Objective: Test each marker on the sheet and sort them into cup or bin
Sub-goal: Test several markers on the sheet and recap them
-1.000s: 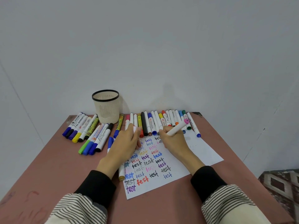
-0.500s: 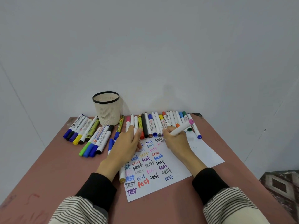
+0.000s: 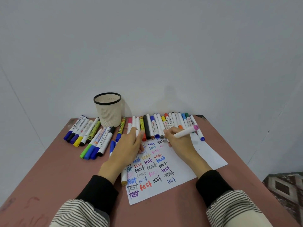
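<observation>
We judge the pink-ended marker (image 3: 185,132) light, stiff and smooth, best pinched low near its tip, as our right hand (image 3: 178,141) pinches it over the sheet (image 3: 205,154) while our left hand (image 3: 129,148) holds a white cap (image 3: 137,132)

Pink-ended marker (image 3: 183,132) tilted on sheet (image 3: 205,154)

**Pink marker tip on the sheet**

The right hand (image 3: 179,141) pinches a white marker (image 3: 184,133), pink end up, tip on the sheet (image 3: 201,154) below its fingers. The left hand (image 3: 127,149) holds a cap (image 3: 137,132) at its fingertips, resting on the sheet.
</observation>
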The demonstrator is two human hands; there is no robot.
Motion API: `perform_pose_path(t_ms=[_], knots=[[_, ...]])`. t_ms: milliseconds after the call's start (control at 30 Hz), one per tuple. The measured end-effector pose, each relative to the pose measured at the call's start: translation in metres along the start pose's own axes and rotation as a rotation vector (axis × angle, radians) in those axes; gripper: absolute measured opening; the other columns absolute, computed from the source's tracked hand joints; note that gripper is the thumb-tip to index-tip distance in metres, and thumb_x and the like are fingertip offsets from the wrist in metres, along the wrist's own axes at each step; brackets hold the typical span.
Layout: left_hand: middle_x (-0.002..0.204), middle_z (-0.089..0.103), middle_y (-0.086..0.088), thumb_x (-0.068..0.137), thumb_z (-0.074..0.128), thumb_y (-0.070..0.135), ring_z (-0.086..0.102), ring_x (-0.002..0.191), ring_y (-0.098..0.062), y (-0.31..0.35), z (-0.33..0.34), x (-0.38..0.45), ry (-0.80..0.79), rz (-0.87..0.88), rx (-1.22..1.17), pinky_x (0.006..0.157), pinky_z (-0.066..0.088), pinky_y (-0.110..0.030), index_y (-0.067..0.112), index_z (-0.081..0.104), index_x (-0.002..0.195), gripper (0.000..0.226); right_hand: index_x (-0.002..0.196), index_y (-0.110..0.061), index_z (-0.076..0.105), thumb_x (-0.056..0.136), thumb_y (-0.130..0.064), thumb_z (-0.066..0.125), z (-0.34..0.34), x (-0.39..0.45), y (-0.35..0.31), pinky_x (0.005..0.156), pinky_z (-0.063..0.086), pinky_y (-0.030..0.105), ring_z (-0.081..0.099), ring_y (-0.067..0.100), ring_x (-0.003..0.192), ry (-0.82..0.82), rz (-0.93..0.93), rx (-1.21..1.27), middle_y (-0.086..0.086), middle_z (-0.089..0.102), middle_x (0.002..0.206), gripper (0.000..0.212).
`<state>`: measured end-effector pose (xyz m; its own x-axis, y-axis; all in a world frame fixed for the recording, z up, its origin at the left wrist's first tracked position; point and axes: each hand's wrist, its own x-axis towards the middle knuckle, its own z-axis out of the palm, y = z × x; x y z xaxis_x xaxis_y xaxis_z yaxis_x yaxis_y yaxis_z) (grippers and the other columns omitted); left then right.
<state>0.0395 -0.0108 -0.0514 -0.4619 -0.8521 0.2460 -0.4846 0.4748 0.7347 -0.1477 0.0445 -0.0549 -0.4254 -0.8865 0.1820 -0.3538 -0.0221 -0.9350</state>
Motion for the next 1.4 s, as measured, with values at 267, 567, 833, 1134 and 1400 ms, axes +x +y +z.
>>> perform_pose_path(t_ms=[267,567,833,1134,1400], knots=[[0.070,0.071,-0.002,0.103,0.034,0.041,0.065,0.058,-0.007,0.0003,0.0000,-0.0002,-0.001,0.006,0.008,0.066,0.057,-0.038,0.017,0.045,0.091,0.029,0.071,0.010,0.048,0.094,-0.014,0.054,0.0003,-0.0016,0.0014,0.053,0.038,0.019,0.045,0.010,0.056,-0.018,0.019,-0.041,0.010,0.042,0.065,0.034],[0.071,0.071,-0.002,0.102,0.035,0.042,0.065,0.058,-0.006,0.0015,0.0004,-0.0011,0.003,-0.010,0.003,0.066,0.058,-0.035,0.014,0.046,0.092,0.032,0.071,-0.003,0.049,0.095,-0.010,0.050,-0.0004,-0.0033,-0.0025,0.052,0.038,0.011,0.040,0.017,0.065,-0.024,0.033,-0.022,0.011,0.040,0.071,0.025],[0.073,0.071,-0.002,0.101,0.033,0.046,0.066,0.061,-0.010,-0.0012,0.0007,0.0010,-0.001,-0.014,0.030,0.067,0.057,-0.040,0.017,0.046,0.092,0.034,0.080,0.012,0.054,0.096,-0.017,0.053,-0.0023,0.0009,0.0015,0.067,0.047,0.030,0.054,0.012,0.062,0.011,0.010,-0.010,0.013,0.051,0.069,0.033],[0.074,0.070,-0.002,0.101,0.032,0.047,0.066,0.063,-0.013,-0.0032,0.0006,0.0018,-0.005,0.000,0.060,0.067,0.057,-0.041,0.018,0.046,0.093,0.034,0.064,-0.010,0.038,0.095,-0.005,0.049,-0.0010,-0.0021,-0.0033,0.050,0.040,0.006,0.039,0.008,0.057,-0.006,0.062,0.037,0.004,0.036,0.064,0.033],[0.073,0.071,-0.001,0.102,0.033,0.044,0.066,0.060,-0.008,-0.0007,0.0005,0.0023,-0.009,0.000,0.065,0.065,0.057,-0.034,0.017,0.045,0.090,0.031,0.074,0.004,0.054,0.096,-0.012,0.050,-0.0007,-0.0024,-0.0034,0.051,0.037,0.010,0.041,0.008,0.056,-0.002,0.051,0.022,0.011,0.042,0.069,0.028]])
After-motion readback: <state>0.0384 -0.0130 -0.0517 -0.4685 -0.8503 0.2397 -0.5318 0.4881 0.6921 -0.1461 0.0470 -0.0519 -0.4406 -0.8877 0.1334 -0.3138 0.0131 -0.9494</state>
